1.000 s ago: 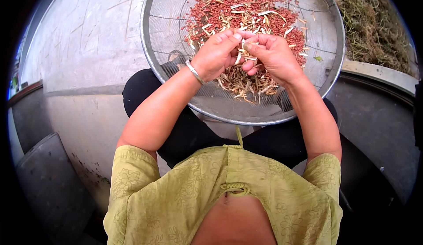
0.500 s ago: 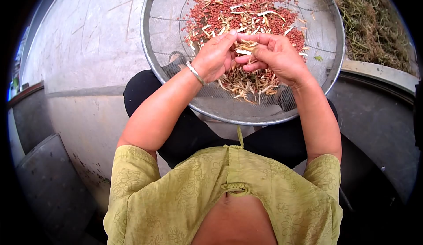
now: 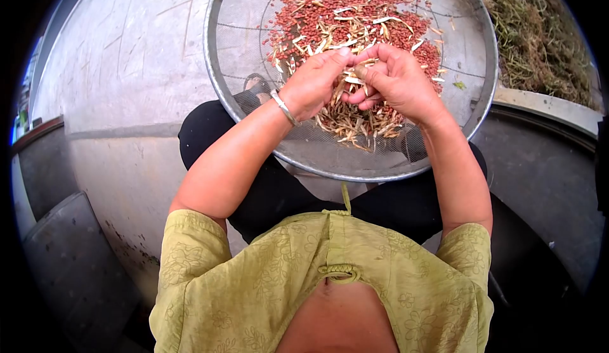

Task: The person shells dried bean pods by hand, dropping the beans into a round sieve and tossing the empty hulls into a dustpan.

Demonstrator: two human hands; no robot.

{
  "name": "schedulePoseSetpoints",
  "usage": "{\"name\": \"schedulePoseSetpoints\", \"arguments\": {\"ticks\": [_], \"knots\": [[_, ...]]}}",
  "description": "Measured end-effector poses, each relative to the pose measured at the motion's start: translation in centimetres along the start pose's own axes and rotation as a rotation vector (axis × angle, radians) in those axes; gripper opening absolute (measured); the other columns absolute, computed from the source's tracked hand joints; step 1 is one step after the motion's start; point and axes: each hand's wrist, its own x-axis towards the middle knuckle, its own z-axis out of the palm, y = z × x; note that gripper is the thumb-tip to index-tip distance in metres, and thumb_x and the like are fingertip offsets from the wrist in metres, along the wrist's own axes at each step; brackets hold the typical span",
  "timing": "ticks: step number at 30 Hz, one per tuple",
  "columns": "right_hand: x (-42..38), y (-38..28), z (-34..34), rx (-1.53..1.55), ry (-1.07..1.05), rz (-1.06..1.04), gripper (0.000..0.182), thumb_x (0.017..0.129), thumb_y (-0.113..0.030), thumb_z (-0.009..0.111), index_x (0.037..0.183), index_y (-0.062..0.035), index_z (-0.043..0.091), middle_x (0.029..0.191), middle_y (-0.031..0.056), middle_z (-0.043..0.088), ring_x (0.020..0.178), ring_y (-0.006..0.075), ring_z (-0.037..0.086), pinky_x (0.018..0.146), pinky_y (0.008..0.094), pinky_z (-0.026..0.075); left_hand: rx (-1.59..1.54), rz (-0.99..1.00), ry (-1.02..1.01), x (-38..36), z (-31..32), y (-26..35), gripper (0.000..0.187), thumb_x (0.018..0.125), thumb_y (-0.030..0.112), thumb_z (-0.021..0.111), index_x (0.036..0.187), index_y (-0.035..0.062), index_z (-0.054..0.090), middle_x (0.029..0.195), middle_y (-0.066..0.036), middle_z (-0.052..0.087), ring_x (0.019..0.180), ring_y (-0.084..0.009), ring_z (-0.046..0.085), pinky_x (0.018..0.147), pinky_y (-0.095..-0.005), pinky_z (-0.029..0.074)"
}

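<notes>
A round wire-mesh sieve with a metal rim (image 3: 214,67) rests over my knees. Red beans (image 3: 317,20) are spread across its mesh, with pale dry pods (image 3: 358,124) among them and piled at the near side. Above the pile, my left hand (image 3: 317,83) has its thumb and fingers pressed together; what lies between them is too small to name. My right hand (image 3: 399,86) faces it with curled fingers, closed on pale dry pod pieces. The fingertips of both hands nearly meet over the sieve.
Dried plant stalks (image 3: 539,36) lie in a heap at the upper right, behind a pale ledge (image 3: 545,102). Concrete floor (image 3: 127,55) spreads to the left. A dark grey panel (image 3: 79,270) stands at the lower left.
My left hand has shifted slightly right. The fingers of my right hand have curled in more, and the pod pieces at them have changed position.
</notes>
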Motion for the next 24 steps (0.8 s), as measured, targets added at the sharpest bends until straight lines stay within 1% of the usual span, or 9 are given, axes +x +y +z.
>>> {"name": "schedulePoseSetpoints", "arguments": {"ticks": [1,3,6,9,13,14,16,20,24], "knots": [[0.0,-0.1,0.1,0.0,-0.002,0.001,0.027,0.09,-0.011,0.052,0.112,0.0035,0.047,0.084,0.012,0.062,0.071,0.0176,0.067,0.059,0.0235,0.056,-0.001,0.0,0.002,0.0,0.0,-0.1,0.033,0.097,0.027,0.04,0.11,-0.0009,0.052,0.1,-0.008,0.056,0.084,-0.0116,0.055,0.072,-0.0257,0.048],[-0.1,-0.3,0.3,0.066,-0.018,-0.014,0.022,0.089,-0.005,0.048,0.107,0.0063,0.044,0.076,0.0119,0.062,0.075,0.0213,0.067,0.059,0.025,0.056,0.167,-0.004,-0.006,0.0,0.0,-0.2,0.029,0.096,0.024,0.044,0.11,-0.0003,0.053,0.095,-0.005,0.057,0.081,-0.0091,0.054,0.067,-0.0227,0.047],[-0.1,-0.3,0.2,0.139,-0.074,-0.059,0.025,0.088,-0.003,0.046,0.111,0.0065,0.042,0.077,0.0111,0.061,0.079,0.023,0.067,0.062,0.0253,0.057,0.197,0.014,0.069,0.2,-0.4,-0.6,0.026,0.095,0.02,0.046,0.11,0.0001,0.052,0.09,-0.003,0.057,0.077,-0.0073,0.054,0.065,-0.0201,0.046],[-0.2,-0.1,-0.2,0.099,-0.112,-0.064,0.029,0.089,-0.004,0.049,0.116,0.0043,0.043,0.085,0.0125,0.062,0.08,0.0209,0.066,0.064,0.0248,0.056,0.196,0.01,0.091,0.1,-0.3,-0.3,0.022,0.095,0.018,0.045,0.106,0.0009,0.053,0.087,-0.002,0.057,0.076,-0.0067,0.054,0.064,-0.0193,0.046],[-0.1,-0.2,-0.1,0.091,-0.099,-0.075,0.029,0.089,-0.006,0.051,0.115,0.0044,0.043,0.085,0.0119,0.063,0.08,0.0205,0.067,0.063,0.0245,0.056,0.215,0.032,0.097,0.4,-0.6,-0.7,0.017,0.095,0.018,0.045,0.099,0.0027,0.053,0.082,0.0,0.056,0.073,-0.0048,0.053,0.061,-0.0175,0.045],[-0.2,-0.4,0.0,0.078,-0.076,-0.074,0.027,0.088,-0.004,0.048,0.112,0.006,0.044,0.08,0.0113,0.062,0.08,0.0222,0.067,0.063,0.0251,0.056,0.216,0.032,0.096,0.5,-0.6,-0.8,0.017,0.095,0.018,0.045,0.099,0.0027,0.053,0.082,0.0,0.056,0.073,-0.0048,0.053,0.061,-0.0175,0.045],[-0.2,-0.6,0.0,0.066,-0.053,-0.073,0.025,0.087,-0.002,0.046,0.11,0.0075,0.044,0.075,0.0107,0.061,0.08,0.0239,0.067,0.062,0.0257,0.057,0.196,0.078,0.143,0.4,-0.4,-0.9,0.021,0.093,0.025,0.049,0.089,0.0052,0.055,0.071,0.002,0.054,0.056,-0.0042,0.047,0.048,-0.0172,0.038],[-0.1,-0.6,-0.1,0.064,-0.003,-0.066,0.018,0.087,-0.004,0.047,0.102,0.0065,0.047,0.074,0.0111,0.061,0.073,0.0213,0.067,0.058,0.0257,0.056,0.219,0.078,0.139,-0.1,0.3,0.1,0.021,0.094,0.025,0.048,0.088,0.0057,0.055,0.068,0.002,0.053,0.054,-0.0044,0.047,0.047,-0.0172,0.038],[-0.1,-0.5,-0.1,0.033,0.036,-0.057,0.012,0.087,-0.005,0.048,0.094,0.0047,0.047,0.072,0.012,0.062,0.064,0.0176,0.066,0.053,0.0256,0.055,0.435,0.146,0.092,-0.2,0.3,0.1,0.018,0.093,0.022,0.05,0.087,0.0048,0.052,0.064,0.003,0.051,0.051,-0.0038,0.045,0.045,-0.0182,0.037]]}}
